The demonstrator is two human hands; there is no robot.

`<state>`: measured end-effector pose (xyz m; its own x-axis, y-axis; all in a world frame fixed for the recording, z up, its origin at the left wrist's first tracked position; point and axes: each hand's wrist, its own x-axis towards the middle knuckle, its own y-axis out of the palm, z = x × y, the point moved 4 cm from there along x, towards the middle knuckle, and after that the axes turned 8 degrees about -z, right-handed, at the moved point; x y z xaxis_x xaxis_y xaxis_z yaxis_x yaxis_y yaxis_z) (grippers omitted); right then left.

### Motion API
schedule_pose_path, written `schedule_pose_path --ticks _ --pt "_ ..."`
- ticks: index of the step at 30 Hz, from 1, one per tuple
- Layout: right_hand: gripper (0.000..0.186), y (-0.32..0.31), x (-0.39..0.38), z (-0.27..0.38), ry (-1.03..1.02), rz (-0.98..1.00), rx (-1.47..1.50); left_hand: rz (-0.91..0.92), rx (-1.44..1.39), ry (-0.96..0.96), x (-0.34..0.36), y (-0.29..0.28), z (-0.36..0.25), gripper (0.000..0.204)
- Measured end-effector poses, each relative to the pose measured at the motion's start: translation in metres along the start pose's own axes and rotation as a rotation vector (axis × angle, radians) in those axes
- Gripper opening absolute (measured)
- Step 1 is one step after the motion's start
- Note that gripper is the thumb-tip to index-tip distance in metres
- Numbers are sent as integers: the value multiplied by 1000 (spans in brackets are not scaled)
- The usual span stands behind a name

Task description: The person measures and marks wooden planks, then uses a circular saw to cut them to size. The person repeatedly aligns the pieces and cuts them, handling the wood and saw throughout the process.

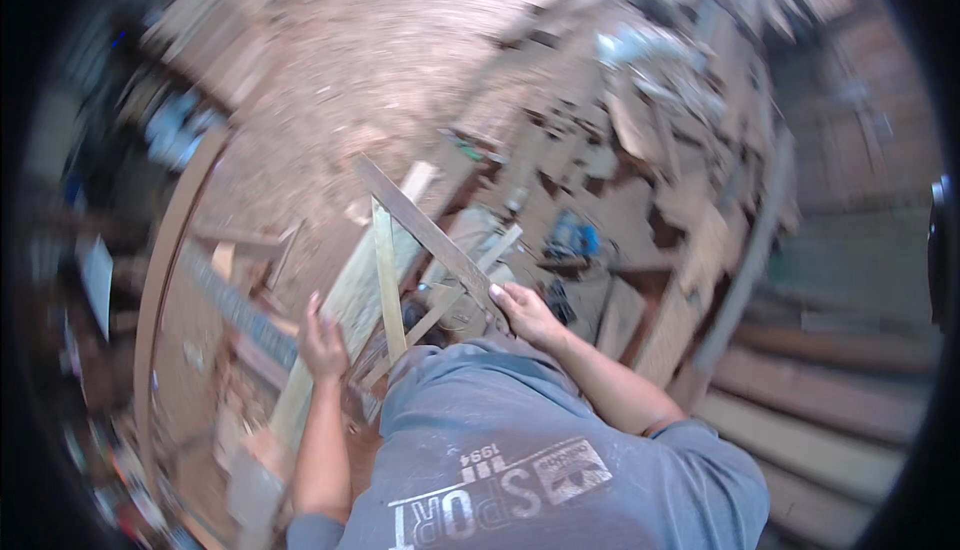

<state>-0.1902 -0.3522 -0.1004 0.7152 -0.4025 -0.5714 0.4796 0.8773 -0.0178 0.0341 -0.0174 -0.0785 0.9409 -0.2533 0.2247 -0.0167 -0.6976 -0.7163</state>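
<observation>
My right hand (528,317) is closed on the near end of a long flat grey-brown strip (425,232), thumb on top. The strip slants away to the far left; whether it is a saw blade or a slat of wood I cannot tell. My left hand (324,342) is raised with its fingers apart and nothing in it, beside a long pale board (362,285). A thin pale wooden stick (386,265) runs from below the strip's far end back toward my body. Whether the stick touches the strip is unclear.
A curved brown wooden edge (160,295) arcs along the left. Scrap wood and offcuts (580,145) are heaped at the far right, with a blue object (575,235) among them. Long planks (820,440) lie stacked at the right. Shavings or dirt cover the ground (370,50) ahead.
</observation>
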Motion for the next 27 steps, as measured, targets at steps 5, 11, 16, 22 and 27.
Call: schedule_pose_path --ticks 5,11,16,22,27 --pt "45 -105 -65 -19 78 -549 409 73 245 42 -5 14 11 52" --pt "51 -229 -159 -99 137 -1212 671 109 365 68 -2 11 2 59" --pt "56 -309 -198 -194 270 -1331 572 125 375 73 -1 15 -5 58" --pt "75 -329 -201 -234 463 -1427 20 91 327 91 -1 12 18 53" --pt "76 -352 -202 -256 533 -1441 -517 69 330 76 2 10 3 52"
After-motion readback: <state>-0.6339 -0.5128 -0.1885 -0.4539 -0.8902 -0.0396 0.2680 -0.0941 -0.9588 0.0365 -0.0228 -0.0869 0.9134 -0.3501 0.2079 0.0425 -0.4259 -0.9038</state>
